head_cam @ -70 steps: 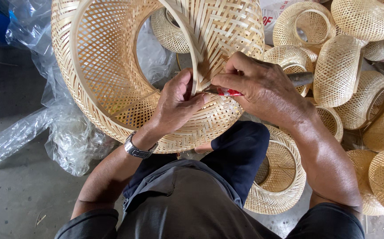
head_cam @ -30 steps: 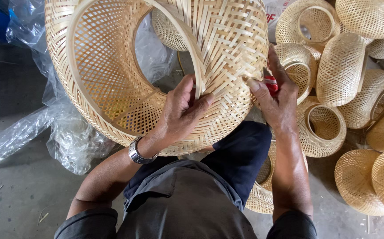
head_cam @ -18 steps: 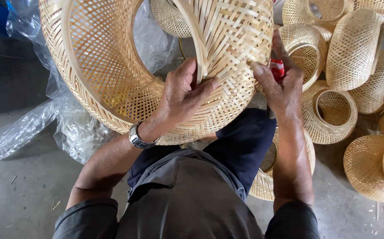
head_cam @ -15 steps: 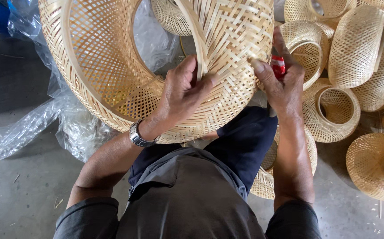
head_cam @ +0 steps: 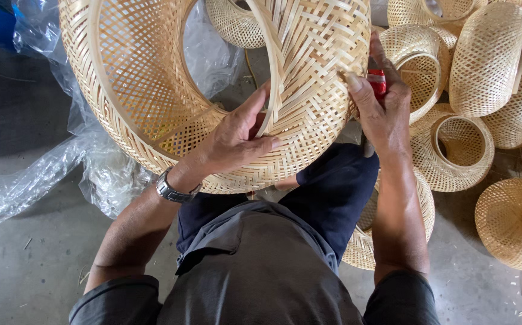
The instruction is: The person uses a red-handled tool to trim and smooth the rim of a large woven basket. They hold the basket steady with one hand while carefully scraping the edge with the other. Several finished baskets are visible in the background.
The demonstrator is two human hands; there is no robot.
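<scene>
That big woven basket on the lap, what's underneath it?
Under the big woven basket show dark trousers and clear plastic sheeting at its left. The lap directly beneath is covered.

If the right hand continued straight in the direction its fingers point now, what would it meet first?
Probably the small woven lampshade just beyond the right hand's fingertips, though depth is unclear.

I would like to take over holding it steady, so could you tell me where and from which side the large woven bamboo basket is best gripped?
Probably at the stiff rim hoop of the large woven bamboo basket, coming from below. The left hand already clasps it there, thumb inside the opening, while the right hand, holding a red tool, steadies the outer weave.
</scene>
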